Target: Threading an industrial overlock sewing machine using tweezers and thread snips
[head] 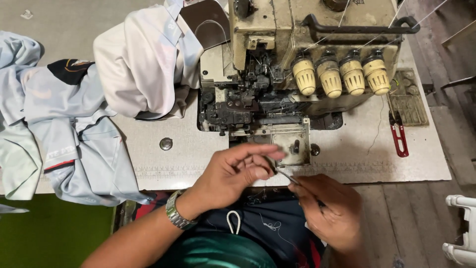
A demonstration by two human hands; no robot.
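Observation:
My left hand [237, 171] hovers over the front edge of the sewing table, fingers pinched together near a thin thread end. My right hand [331, 209] is lower right, closed on slim metal tweezers [286, 176] whose tip points up-left toward my left fingertips. Both hands are just in front of the worn overlock sewing machine [292, 64], below its needle and presser area [248, 106]. A metal watch sits on my left wrist.
Pale blue and white garments [74, 124] are heaped on the left of the table [357, 159], one draped beside the machine. Red thread snips [399, 139] lie at the right. Several cream tension knobs [339, 74] front the machine. A white chair part [461, 228] is at lower right.

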